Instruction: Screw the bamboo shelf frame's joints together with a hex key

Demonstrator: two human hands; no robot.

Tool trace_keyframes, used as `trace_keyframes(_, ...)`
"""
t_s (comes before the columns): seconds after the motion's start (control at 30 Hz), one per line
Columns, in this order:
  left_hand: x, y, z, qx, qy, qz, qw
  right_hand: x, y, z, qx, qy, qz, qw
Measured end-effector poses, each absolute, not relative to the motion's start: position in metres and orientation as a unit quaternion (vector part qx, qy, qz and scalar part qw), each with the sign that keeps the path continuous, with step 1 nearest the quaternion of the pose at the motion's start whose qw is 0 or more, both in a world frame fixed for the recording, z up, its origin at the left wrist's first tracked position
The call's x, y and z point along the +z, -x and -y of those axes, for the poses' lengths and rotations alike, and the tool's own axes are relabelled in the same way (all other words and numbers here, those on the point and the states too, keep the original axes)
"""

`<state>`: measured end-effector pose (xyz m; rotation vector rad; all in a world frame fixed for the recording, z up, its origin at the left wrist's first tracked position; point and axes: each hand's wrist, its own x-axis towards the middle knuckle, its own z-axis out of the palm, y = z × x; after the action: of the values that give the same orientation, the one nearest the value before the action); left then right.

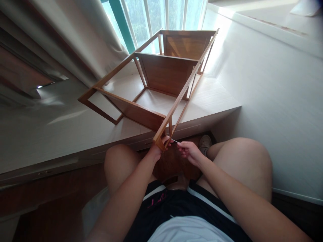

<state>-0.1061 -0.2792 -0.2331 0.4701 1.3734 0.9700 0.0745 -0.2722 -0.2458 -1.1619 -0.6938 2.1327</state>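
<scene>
A brown wooden shelf rack [166, 75] lies on its side across a pale bench, its near corner reaching past the bench's front edge. My left hand [161, 148] is wrapped round that near corner, with some fingers hidden behind the wood. To its right, my right hand [189, 151] pinches a thin, straight metal tool [174, 141]. The tool's tip points left and meets the rack's lower rail beside my left fingertips. What the tip works on is too small to make out.
The pale bench [63, 134] has drawers along its front. A pale cabinet side [267, 101] rises on the right. Beige curtains [83, 37] hang at the left by a barred window [166, 15]. My knees are spread below the rack, over a dark wooden floor.
</scene>
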Motion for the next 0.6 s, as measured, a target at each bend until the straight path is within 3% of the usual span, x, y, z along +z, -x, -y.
trace_keyframes(0.33, -0.2321, 0.1058, 0.2788, 0.431, -0.207, -0.605, 0.637, -0.2472, -0.0754, 0.2720, 0.790, 0.449, 0.303, 0.288)
trace_keyframes(0.6, -0.2274, 0.1051, 0.2792, 0.423, -0.201, -0.616, 0.633, -0.2500, -0.0763, 0.2718, 0.501, 0.493, 0.616, 0.354)
